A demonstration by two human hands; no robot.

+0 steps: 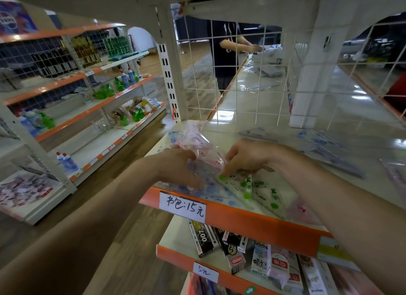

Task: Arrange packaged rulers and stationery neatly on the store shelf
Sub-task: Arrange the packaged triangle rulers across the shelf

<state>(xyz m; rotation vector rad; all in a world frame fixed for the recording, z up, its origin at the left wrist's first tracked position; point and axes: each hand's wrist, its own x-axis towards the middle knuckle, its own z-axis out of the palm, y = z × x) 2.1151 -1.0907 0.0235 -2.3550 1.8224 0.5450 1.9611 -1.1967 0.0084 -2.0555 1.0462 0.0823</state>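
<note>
My left hand (178, 167) grips a clear plastic pack of rulers with pink print (201, 147), lifted and tilted above the front left corner of the shelf (246, 220). My right hand (246, 156) pinches the same pack's lower right edge, fingers down over a green-printed ruler set (252, 187) lying flat on the shelf. A blue-printed pack (204, 191) lies under my left hand at the shelf's front edge. More clear ruler packs (329, 152) lie spread on the right part of the shelf.
A wire grid back panel (237, 75) stands behind the shelf. Below, a shelf holds boxed stationery (241, 248). White price labels (183, 207) sit on the orange edge. Another person (228, 51) works beyond the grid. A shelving unit with bottles (87, 92) stands left.
</note>
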